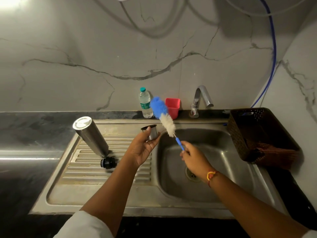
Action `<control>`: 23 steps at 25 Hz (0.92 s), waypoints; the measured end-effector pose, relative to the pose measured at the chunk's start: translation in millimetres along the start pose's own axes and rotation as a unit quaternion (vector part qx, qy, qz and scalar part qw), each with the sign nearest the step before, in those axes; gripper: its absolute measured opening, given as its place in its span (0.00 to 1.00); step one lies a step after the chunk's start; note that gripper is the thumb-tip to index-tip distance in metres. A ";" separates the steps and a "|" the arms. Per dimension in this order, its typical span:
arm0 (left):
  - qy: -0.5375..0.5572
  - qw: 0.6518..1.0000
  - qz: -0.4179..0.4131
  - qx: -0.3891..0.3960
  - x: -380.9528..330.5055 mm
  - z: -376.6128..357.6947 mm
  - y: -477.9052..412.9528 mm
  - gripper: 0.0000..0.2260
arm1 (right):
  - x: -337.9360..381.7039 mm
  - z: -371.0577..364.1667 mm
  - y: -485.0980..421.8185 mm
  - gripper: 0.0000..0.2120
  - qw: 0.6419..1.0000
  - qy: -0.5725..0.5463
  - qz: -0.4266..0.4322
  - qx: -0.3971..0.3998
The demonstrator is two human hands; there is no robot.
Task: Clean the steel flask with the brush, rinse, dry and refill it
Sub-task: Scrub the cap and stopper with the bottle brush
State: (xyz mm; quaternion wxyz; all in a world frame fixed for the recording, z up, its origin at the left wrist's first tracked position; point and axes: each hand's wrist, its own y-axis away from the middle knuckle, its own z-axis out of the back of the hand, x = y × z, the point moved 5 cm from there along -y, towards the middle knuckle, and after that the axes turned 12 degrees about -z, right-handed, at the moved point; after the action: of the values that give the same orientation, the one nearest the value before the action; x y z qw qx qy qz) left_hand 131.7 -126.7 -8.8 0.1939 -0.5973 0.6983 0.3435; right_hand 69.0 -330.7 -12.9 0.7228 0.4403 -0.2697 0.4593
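The steel flask (91, 135) stands upside down on the ribbed drainboard (85, 169), mouth down. Its black stopper (108, 162) lies just in front of it. My left hand (143, 148) holds the small steel cap cup (151, 133) between thumb and fingers, at the sink basin's left edge. My right hand (193, 156) grips the blue handle of the bottle brush (164, 117) over the basin. The brush points up and to the left, its white and blue bristles raised beside the cup.
A steel sink basin (221, 157) with a drain lies under my right hand, the tap (200, 98) behind it. A plastic water bottle (145, 104) and a red cup (173, 107) stand at the back. A brown basket (253, 133) holding a cloth sits right.
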 end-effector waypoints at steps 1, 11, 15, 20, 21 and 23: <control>-0.008 1.000 -0.006 -0.014 -3.0 12.0 -0.5 0.23 | 1.9 4.1 0.0 0.19 1.000 0.023 0.006 -0.015; 0.059 0.987 -0.038 -0.143 -41.8 61.9 -17.8 0.22 | 57.3 44.2 34.7 0.15 0.951 0.224 0.203 -0.071; 0.066 0.984 -0.051 -0.159 -54.0 64.6 -15.7 0.15 | 73.3 54.2 45.2 0.14 0.924 0.295 0.239 -0.045; 0.064 0.982 -0.074 -0.161 -59.1 67.0 -22.0 0.17 | 82.9 56.8 47.2 0.15 0.901 0.338 0.271 -0.034; 0.054 0.983 -0.079 -0.159 -60.3 66.8 -23.6 0.17 | 83.9 57.1 47.7 0.16 0.898 0.340 0.278 -0.035; 0.026 0.984 -0.084 -0.153 -61.4 65.2 -26.6 0.20 | 87.2 57.1 50.8 0.16 0.881 0.365 0.298 -0.038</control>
State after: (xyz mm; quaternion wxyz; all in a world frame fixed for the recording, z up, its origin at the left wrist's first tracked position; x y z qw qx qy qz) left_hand 161.3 -38.6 -18.5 0.1104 -0.6851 0.5895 0.4135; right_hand 61.7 -334.3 102.7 0.6155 0.1127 -0.1230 0.7702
